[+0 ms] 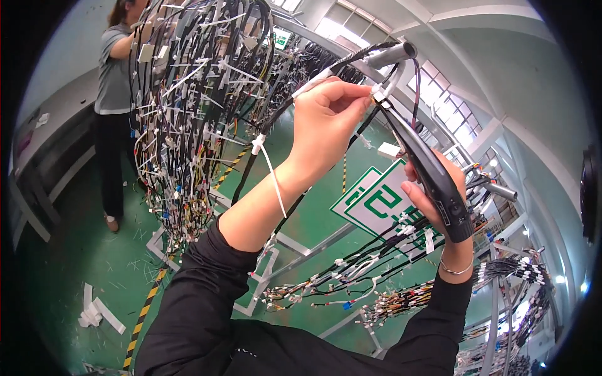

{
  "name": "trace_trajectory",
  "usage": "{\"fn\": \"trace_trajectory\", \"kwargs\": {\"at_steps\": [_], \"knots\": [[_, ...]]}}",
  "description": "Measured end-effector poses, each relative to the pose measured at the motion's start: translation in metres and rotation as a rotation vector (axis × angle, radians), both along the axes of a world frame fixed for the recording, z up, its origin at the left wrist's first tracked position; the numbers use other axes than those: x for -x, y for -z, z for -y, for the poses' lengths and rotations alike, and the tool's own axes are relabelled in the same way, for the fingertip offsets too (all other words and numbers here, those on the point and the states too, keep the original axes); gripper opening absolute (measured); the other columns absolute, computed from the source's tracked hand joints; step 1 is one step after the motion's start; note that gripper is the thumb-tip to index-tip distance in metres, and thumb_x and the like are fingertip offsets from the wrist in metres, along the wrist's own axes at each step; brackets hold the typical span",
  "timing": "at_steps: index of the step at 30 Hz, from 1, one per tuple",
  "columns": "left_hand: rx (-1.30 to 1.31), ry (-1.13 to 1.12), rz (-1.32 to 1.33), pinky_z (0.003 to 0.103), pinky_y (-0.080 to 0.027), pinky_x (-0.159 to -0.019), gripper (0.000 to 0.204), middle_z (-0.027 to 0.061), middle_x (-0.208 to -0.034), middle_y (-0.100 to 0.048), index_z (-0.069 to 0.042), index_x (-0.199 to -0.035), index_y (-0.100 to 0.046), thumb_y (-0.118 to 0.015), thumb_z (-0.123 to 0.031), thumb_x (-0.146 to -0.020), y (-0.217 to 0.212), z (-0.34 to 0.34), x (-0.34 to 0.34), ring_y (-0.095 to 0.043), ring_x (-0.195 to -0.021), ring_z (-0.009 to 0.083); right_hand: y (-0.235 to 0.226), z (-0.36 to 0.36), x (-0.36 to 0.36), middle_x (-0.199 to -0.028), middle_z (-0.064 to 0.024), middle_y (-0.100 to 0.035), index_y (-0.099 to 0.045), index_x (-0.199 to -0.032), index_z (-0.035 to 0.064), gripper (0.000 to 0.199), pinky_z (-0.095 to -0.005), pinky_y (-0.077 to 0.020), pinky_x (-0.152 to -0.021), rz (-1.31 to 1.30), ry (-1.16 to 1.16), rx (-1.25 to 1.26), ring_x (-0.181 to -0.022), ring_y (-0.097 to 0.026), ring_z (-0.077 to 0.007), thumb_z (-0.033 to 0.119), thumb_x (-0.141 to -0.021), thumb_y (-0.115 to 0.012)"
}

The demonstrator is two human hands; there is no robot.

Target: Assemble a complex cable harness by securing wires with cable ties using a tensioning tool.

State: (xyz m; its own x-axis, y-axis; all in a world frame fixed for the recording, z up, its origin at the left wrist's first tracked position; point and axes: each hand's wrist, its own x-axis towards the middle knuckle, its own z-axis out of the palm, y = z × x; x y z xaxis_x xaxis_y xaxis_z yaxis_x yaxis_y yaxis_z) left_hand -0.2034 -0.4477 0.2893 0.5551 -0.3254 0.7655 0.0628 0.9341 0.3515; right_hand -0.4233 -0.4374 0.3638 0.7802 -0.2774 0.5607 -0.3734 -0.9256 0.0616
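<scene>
My right hand is wrapped round a long black cable tie gun, its nose slanting up to the left. At that nose a small white cable tie sits by the wires. My left hand pinches beside it with thumb and forefinger, and the fingertips partly hide what they hold. A black taped wire harness runs behind my left hand, close to the end of a grey rack tube. From another white tie on the harness, a long loose tail hangs across my left forearm.
A dense bundle of hanging wire harnesses fills the left, with a person behind it. More harnesses hang below my hands, near green-and-white signs. White scraps lie on the green floor by striped tape.
</scene>
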Motion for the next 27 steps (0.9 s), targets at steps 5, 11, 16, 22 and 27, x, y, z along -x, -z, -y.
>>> {"fn": "trace_trajectory", "kwargs": {"at_steps": [5, 11, 16, 22, 27], "knots": [[-0.008, 0.005, 0.006, 0.020, -0.051, -0.065, 0.012, 0.0036, -0.085, -0.069, 0.003, -0.098, -0.074, -0.071, 0.002, -0.087, 0.004, -0.001, 0.004, -0.065, -0.074, 0.0065, 0.013, -0.016, -0.002, -0.066, -0.0072, -0.062, -0.065, -0.085, 0.0010, 0.024, -0.0298, -0.0488, -0.055, 0.076, 0.073, 0.026, -0.055, -0.062, -0.0188, 0.016, -0.079, -0.083], [-0.018, -0.726, 0.338, 0.040, -0.056, -0.077, 0.024, 0.0180, -0.100, -0.069, 0.003, -0.110, -0.068, -0.067, -0.002, -0.086, 0.054, -0.026, 0.016, -0.068, -0.088, 0.0358, 0.065, -0.018, 0.012, -0.085, -0.0145, -0.061, -0.062, -0.096, -0.0013, 0.024, -0.0404, -0.0490, -0.070, 0.023, 0.020, 0.434, -0.079, -0.062, -0.0321, 0.006, -0.074, -0.070], [0.032, -0.991, 0.258, 0.048, -0.046, -0.090, 0.035, 0.0118, -0.098, -0.061, -0.001, -0.110, -0.061, -0.062, 0.001, -0.075, 0.167, -0.071, -0.003, -0.058, -0.098, 0.0338, 0.110, -0.049, 0.004, -0.099, -0.0135, -0.059, -0.061, -0.110, -0.0031, 0.035, -0.0458, -0.0468, -0.085, -0.003, 0.066, 0.469, -0.088, -0.059, -0.0325, 0.011, -0.078, -0.068], [-0.413, 0.246, -0.023, 0.023, -0.047, -0.066, 0.039, 0.0023, -0.087, -0.064, 0.000, -0.130, -0.062, -0.068, -0.018, -0.096, 0.149, -0.052, -0.045, -0.056, -0.074, 0.0070, 0.123, -0.033, -0.034, -0.097, -0.0134, -0.060, -0.060, -0.111, -0.0013, 0.040, -0.0318, -0.0503, -0.076, 0.094, -0.030, -0.061, -0.083, -0.060, -0.0263, 0.003, -0.075, -0.077], [-0.257, -0.148, 0.037, 0.021, -0.040, -0.059, 0.027, -0.0008, -0.079, -0.060, 0.000, -0.121, -0.069, -0.066, -0.007, -0.096, 0.144, -0.083, -0.044, -0.050, -0.068, 0.0048, 0.124, -0.050, -0.056, -0.098, -0.0122, -0.062, -0.061, -0.108, -0.0036, 0.040, -0.0311, -0.0504, -0.080, 0.072, -0.158, -0.199, -0.087, -0.061, -0.0243, 0.003, -0.073, -0.081]]}}
